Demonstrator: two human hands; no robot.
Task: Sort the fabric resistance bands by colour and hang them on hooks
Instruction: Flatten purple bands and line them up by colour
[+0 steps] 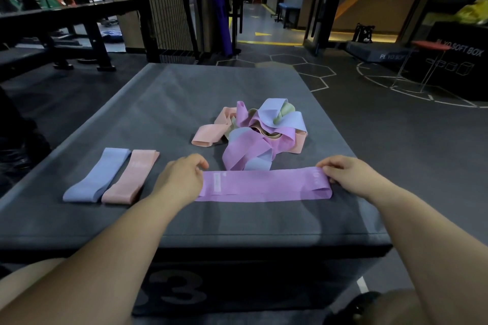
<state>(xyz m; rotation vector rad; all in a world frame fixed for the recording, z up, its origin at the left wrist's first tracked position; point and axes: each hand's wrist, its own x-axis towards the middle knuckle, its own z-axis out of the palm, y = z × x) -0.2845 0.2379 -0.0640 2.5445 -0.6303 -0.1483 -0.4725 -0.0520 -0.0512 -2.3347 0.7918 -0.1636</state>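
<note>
Box (184, 103), blue band (97, 175), pink band (131, 177), purple band (264, 185), pile (253, 129)

Open box top (171, 103) left of band pile (250, 126)

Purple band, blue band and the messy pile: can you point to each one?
purple band (264, 186): head view, middle of the flat strip.
blue band (99, 175): head view, centre of its top.
pile of bands (250, 142): head view, purple fold near its middle.

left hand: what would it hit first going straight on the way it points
Probably the tangled pile of bands, just beyond the flat purple band whose end the left hand grips; depth is uncertain.
</note>
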